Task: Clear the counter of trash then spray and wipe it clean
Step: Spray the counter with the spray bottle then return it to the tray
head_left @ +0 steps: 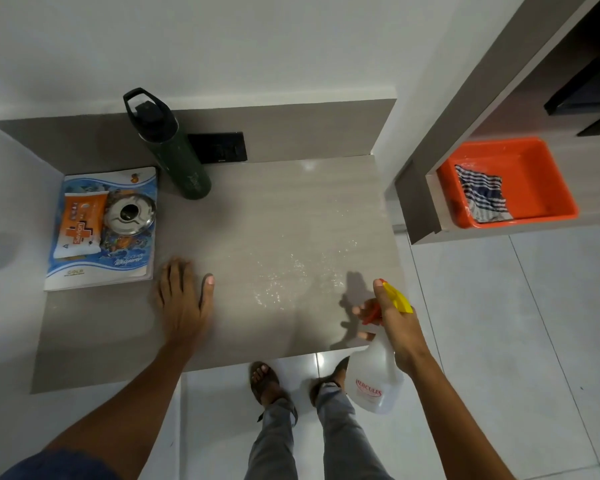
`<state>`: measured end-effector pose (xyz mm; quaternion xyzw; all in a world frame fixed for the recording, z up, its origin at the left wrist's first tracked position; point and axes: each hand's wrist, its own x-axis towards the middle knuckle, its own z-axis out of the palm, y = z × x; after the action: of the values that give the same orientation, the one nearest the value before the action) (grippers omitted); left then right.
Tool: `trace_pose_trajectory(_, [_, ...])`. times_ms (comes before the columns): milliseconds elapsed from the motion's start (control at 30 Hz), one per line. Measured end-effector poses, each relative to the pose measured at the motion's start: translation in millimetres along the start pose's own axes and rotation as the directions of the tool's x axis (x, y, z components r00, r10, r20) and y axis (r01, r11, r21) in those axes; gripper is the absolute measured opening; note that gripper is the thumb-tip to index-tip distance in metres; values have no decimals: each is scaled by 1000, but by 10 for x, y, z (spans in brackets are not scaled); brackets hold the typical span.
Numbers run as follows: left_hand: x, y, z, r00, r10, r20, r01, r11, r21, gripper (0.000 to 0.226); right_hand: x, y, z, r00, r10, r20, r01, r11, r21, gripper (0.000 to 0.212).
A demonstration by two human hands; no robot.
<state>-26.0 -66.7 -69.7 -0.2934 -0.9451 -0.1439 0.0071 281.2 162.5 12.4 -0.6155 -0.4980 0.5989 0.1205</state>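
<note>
one spray bottle [374, 379], one notebook [101, 230], one tub [510, 183]

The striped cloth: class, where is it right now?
In the head view, the striped cloth lies inside the orange tub at right, beyond the counter.

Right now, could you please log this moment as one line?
step: spraying | right hand: grips spray bottle | left hand: flat on counter | droplets: unwiped

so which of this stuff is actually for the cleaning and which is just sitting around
For the job: spray bottle gripped in the right hand; wet counter; striped cloth in the orange tub; left hand flat on the counter.

Lying about: green bottle, notebook, wipes pack, steel ashtray.
</note>
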Motion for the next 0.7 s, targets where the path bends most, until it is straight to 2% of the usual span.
trace_pose_trajectory(133, [16, 154, 17, 1000, 1, -23, -2, 1000, -19, 66, -5, -34, -47, 1000, 28, 11, -28, 999, 32, 62])
trace_pose_trajectory(267, [-4, 449, 73, 999, -6, 47, 12, 992, -127, 68, 12, -125, -102, 1000, -18, -6, 18, 1000, 22, 60])
trace_pose_trajectory(400, [-24, 794, 173, 994, 31, 109, -13, 986, -164, 73, 73, -230, -201, 996, -86, 0, 86, 996, -13, 58])
trace_pose_trajectory(700, [-17, 1705, 369, 977, 180, 115, -162, 974, -157, 75, 354, -480, -421, 993, -113, -25, 116, 983, 141, 50])
